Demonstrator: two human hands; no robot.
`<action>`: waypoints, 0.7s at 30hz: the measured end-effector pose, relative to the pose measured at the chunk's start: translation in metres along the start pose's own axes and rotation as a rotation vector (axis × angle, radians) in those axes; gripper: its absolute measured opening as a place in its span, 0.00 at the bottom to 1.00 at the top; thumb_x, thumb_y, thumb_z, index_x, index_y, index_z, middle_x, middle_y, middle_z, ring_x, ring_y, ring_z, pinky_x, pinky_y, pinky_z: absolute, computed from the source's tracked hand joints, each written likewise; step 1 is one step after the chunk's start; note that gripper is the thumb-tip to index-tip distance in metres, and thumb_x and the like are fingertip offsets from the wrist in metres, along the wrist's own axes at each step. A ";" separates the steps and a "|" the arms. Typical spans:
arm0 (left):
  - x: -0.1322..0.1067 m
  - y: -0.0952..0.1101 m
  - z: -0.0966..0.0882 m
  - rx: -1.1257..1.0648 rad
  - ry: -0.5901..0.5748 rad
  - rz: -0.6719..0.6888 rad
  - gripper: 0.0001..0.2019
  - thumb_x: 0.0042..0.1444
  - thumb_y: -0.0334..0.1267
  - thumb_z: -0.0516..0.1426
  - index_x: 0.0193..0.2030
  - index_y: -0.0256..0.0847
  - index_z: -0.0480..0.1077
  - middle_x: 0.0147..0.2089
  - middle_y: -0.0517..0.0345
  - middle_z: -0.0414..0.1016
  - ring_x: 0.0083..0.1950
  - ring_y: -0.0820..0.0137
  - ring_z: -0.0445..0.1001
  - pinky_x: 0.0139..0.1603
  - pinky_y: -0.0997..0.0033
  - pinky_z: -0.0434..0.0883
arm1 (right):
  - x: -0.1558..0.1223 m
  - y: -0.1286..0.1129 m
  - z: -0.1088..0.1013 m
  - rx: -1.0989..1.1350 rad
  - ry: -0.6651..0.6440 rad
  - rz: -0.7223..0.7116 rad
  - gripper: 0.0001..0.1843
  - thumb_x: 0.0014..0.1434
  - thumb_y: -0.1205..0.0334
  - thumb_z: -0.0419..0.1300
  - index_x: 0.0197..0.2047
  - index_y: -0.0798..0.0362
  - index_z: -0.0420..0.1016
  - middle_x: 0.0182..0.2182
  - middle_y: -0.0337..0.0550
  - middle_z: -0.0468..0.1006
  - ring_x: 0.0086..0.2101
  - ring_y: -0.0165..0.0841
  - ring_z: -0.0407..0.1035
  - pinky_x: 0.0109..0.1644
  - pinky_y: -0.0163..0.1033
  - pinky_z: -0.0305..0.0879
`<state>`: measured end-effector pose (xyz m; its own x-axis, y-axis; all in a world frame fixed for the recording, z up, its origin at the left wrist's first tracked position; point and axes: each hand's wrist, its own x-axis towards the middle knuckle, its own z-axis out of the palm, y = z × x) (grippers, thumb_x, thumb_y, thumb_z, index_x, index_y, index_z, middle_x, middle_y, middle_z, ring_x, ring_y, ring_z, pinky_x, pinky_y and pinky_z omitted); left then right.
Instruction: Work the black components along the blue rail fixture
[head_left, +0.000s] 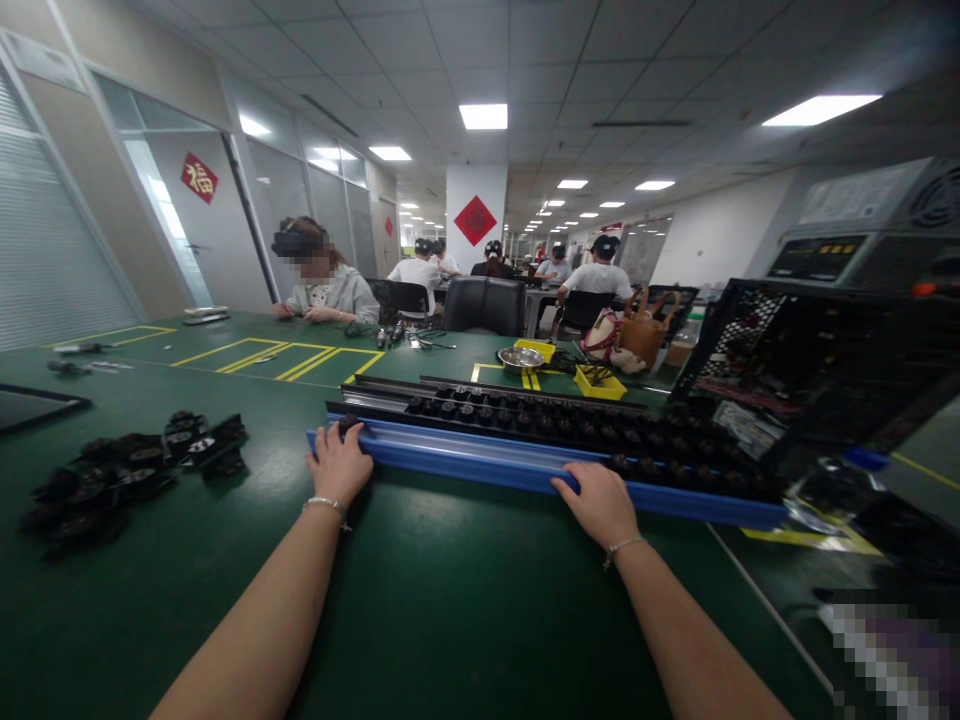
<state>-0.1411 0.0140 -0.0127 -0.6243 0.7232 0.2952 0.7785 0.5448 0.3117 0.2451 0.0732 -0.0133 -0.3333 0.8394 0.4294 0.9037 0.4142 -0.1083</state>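
A long blue channel-shaped tray (465, 455) lies across the green table in front of me. My left hand (340, 462) is at its left end, fingers curled over the front rim around a small black part (349, 425) whose shape is partly hidden. My right hand (602, 500) grips the front rim further right, its thumb on the near side. Several black fan-like parts (679, 472) sit in the tray's right portion, while the stretch between my hands is bare. Behind it, black trays (390, 397) hold rows of similar parts.
Loose black parts (112, 475) lie in a heap at left. An open computer case (832, 360) stands at right near a clear bottle with a blue cap (840, 485). Further back are a metal bowl (521, 358) and a yellow bin (600, 384). A person (330, 285) sits across the table.
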 end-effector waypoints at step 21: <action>0.009 -0.010 0.001 -0.034 0.036 -0.041 0.29 0.49 0.35 0.50 0.61 0.47 0.60 0.67 0.46 0.49 0.69 0.49 0.42 0.62 0.42 0.50 | 0.001 0.001 0.000 -0.003 -0.016 -0.007 0.19 0.60 0.48 0.50 0.40 0.51 0.75 0.41 0.45 0.77 0.42 0.37 0.68 0.46 0.42 0.57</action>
<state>-0.1539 0.0152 -0.0139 -0.6580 0.6844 0.3140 0.7500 0.5582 0.3548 0.2459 0.0742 -0.0130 -0.3436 0.8420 0.4159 0.9023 0.4187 -0.1022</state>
